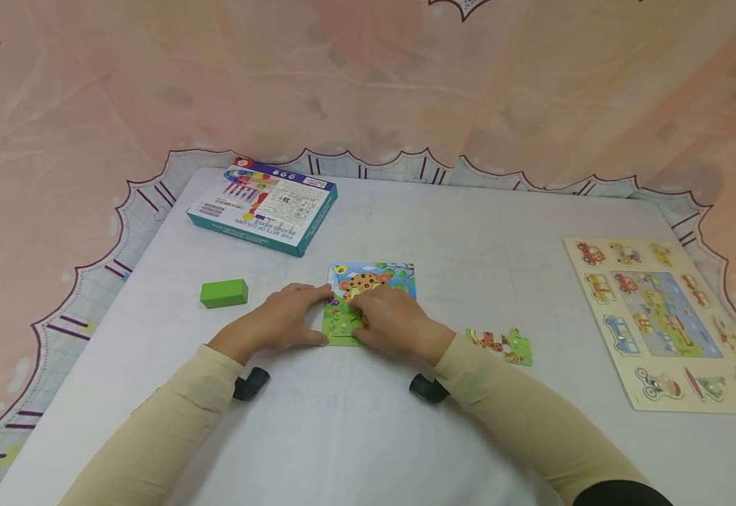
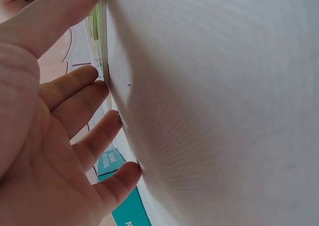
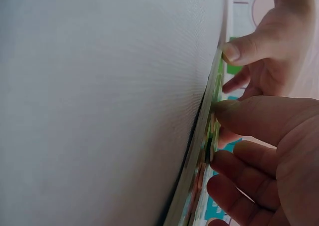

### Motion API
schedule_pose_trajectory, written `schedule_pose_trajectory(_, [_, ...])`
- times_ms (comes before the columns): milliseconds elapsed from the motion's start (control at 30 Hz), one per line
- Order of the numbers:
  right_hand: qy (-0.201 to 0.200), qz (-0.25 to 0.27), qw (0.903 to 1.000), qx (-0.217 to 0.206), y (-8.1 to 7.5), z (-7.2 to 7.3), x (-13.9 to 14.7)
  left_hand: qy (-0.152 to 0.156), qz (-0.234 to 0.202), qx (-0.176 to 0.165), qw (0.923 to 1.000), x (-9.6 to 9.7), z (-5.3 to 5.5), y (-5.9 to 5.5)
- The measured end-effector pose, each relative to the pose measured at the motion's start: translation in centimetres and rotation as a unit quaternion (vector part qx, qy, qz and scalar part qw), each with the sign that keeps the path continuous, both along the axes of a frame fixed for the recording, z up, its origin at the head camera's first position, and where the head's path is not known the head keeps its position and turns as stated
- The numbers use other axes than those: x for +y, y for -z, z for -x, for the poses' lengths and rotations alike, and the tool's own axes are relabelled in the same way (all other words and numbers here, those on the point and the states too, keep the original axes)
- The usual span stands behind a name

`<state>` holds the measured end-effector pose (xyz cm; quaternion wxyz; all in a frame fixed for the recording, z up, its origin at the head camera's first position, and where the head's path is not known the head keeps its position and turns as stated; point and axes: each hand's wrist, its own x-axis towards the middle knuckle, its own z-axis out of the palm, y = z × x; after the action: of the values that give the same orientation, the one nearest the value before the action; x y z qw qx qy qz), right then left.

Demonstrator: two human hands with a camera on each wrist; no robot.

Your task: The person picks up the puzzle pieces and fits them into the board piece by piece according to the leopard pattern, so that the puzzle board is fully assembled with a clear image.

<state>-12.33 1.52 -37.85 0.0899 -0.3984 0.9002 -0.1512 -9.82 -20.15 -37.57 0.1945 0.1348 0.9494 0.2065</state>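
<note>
A jigsaw board (image 1: 342, 334) with a spotted cartoon animal on blue and green lies flat on the table. My left hand (image 1: 284, 316) rests beside its left side, fingers and thumb spread and straight, fingertips at the rim. In the left wrist view, the thumb (image 2: 65, 11) touches the board's edge. Over the lower right of the picture, my right hand (image 1: 399, 322) bends its thumb and fingers down to the surface. They pinch a green puzzle piece (image 3: 215, 134) there, mostly hidden by the hand. Loose puzzle pieces (image 1: 517, 347) lie right of the right wrist.
A green block (image 1: 224, 294) sits left of the left hand. Behind it lies a flat teal and white box (image 1: 263, 205). A wooden picture puzzle (image 1: 614, 372) with vehicles lies at the right. Patterned cloth (image 1: 368, 84) hangs behind the white table (image 1: 342, 450).
</note>
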Motion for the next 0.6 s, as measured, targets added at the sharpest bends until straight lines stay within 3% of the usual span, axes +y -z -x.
schedule_pose_trajectory(600, [-0.015,0.005,0.9998,0.011,0.27,0.00,-0.24,-0.003,-0.006,-0.003,1.0000,-0.07,-0.06,-0.07])
